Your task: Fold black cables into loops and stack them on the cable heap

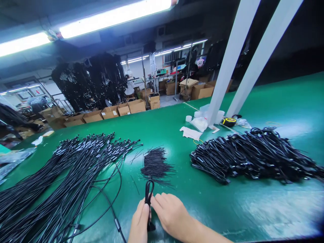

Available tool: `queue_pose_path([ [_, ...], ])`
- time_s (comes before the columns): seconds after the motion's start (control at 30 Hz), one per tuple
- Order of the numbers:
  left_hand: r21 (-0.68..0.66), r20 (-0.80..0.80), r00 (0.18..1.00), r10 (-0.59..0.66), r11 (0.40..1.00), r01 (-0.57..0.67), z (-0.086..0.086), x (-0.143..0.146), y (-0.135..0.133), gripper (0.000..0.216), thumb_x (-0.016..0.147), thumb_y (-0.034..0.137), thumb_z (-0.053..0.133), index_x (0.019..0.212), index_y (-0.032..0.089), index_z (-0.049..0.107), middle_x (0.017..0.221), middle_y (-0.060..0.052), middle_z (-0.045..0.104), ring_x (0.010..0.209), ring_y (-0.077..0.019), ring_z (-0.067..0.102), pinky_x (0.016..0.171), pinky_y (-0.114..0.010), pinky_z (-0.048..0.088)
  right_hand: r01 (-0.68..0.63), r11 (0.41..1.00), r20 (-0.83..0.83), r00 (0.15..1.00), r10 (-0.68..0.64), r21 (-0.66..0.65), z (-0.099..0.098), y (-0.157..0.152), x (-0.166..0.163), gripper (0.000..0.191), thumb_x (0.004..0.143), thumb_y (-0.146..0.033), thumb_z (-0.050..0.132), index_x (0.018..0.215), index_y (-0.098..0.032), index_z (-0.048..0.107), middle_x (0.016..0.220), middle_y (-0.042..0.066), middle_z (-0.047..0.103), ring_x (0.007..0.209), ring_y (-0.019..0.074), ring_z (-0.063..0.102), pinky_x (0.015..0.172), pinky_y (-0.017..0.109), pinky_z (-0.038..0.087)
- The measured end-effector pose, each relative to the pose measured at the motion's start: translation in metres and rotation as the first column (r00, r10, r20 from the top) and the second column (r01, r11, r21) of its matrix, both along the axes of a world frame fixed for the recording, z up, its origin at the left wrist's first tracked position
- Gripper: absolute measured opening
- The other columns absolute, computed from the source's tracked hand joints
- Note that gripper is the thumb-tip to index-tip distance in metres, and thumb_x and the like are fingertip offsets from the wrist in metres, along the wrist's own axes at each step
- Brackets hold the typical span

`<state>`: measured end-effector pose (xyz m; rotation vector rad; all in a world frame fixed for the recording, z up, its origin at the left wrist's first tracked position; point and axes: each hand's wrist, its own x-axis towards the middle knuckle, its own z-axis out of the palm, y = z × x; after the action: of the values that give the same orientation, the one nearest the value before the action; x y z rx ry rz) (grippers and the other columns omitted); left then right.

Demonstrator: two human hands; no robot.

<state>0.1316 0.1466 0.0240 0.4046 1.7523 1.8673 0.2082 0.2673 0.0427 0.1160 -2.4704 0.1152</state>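
Your left hand [139, 221] and right hand [170, 214] meet at the near edge of the green counter [253, 209], and between them they pinch a folded black cable [149, 194]. Its loop stands up just above your fingers, and its lower end shows dark below them, between the two hands. Your left hand has thumb and fingers closed against the cable's left side. Your right hand lies flatter, its fingers bent in against the cable from the right.

Just beyond the loop lies a small heap of black twist ties [155, 165], thin strands fanned out on the counter, with a few strays off to its left. On your left a big spread of loose black cables [63, 175] runs from the near left corner out toward the middle, their connector ends pointing far and right. One cable from that spread curves across the counter toward your hands. On your right, well apart from your hands, sits a pile of coiled, bundled cables [253, 155].

Farther off, by two slanted white posts [227, 64], there are white cloths [191, 132], clear bags and a yellow tape measure [229, 121]. Cardboard boxes [108, 113] line the floor past the counter's far edge.
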Motion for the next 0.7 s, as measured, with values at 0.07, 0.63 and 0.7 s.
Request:
queue_pose_path([
  [0.07,-0.013,0.002,1.000,-0.005,1.000,0.005,0.001,0.001,0.000,0.054,0.078,0.056,0.056,0.112,0.015,0.067,0.103,-0.010,0.071,0.101,-0.0265,0.058,0.097,-0.038,0.040,-0.011,0.995,0.026,1.000,0.013,-0.095,0.002,0.001,0.000,0.030,0.091,-0.011,0.031,0.094,-0.014,0.060,0.073,0.005,0.057,0.064,0.0192,0.048,0.056,0.031,0.030],
  [0.63,0.278,0.411,0.851,-0.327,0.934,0.224,0.008,-0.003,-0.013,0.039,0.068,0.050,0.072,0.062,0.015,0.056,0.045,0.007,0.042,0.041,-0.0037,0.028,0.043,-0.021,0.017,-0.183,0.981,0.173,0.966,0.192,-0.067,-0.001,0.000,0.016,0.015,0.086,-0.011,0.041,0.086,-0.019,0.054,0.077,0.003,0.059,0.065,0.0175,0.050,0.057,0.030,0.030],
  [0.7,0.224,0.336,0.907,-0.255,0.957,0.186,0.007,-0.002,-0.012,0.041,0.068,0.052,0.071,0.061,0.014,0.058,0.044,0.007,0.041,0.041,-0.0034,0.028,0.044,-0.021,0.017,-0.159,0.987,0.137,0.977,0.161,-0.025,0.000,-0.002,0.016,0.019,0.088,-0.010,0.038,0.088,-0.018,0.055,0.077,0.004,0.059,0.064,0.0182,0.049,0.056,0.031,0.030],
])
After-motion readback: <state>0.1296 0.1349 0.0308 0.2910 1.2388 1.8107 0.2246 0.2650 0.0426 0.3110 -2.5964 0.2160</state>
